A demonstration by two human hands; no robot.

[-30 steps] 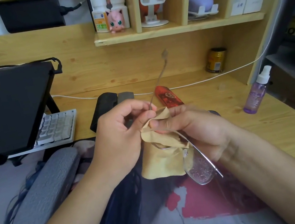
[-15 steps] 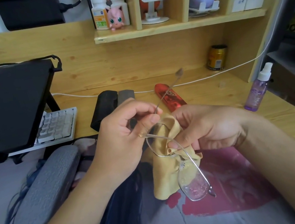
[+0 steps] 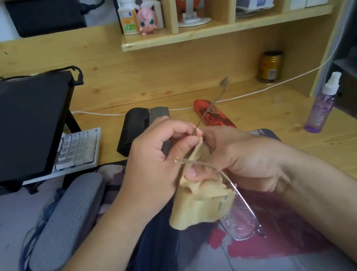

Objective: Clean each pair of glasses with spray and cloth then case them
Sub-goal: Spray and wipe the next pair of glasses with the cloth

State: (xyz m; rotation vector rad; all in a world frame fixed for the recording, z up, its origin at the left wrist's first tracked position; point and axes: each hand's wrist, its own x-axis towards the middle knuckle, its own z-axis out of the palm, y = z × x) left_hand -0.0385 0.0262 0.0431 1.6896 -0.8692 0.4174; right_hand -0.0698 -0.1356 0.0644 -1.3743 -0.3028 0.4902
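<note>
A thin metal-framed pair of glasses (image 3: pixel 238 216) is held over the desk mat, one temple arm pointing up and away. My left hand (image 3: pixel 155 170) pinches the frame at its far end. My right hand (image 3: pixel 243 159) pinches a tan cloth (image 3: pixel 199 203) around the upper lens, thumb pressing on the cloth. The lower lens hangs free and carries wet droplets. A purple spray bottle (image 3: pixel 321 105) stands on the desk at the right. Behind my hands lie a black case (image 3: pixel 130 129), a grey case (image 3: pixel 158 115) and a red case (image 3: pixel 213 113).
A dark monitor (image 3: pixel 10 131) on a stand and a white keyboard (image 3: pixel 77 149) fill the left side. A grey wrist rest (image 3: pixel 66 224) lies at the lower left. A white cable (image 3: pixel 248 93) crosses the desk's back. A gold can (image 3: pixel 270 66) sits under the shelf.
The glasses swung round in my hands and the temple arm dropped and tilted to the right. My right thumb slid over the cloth on the upper lens. The cloth bunched up differently.
</note>
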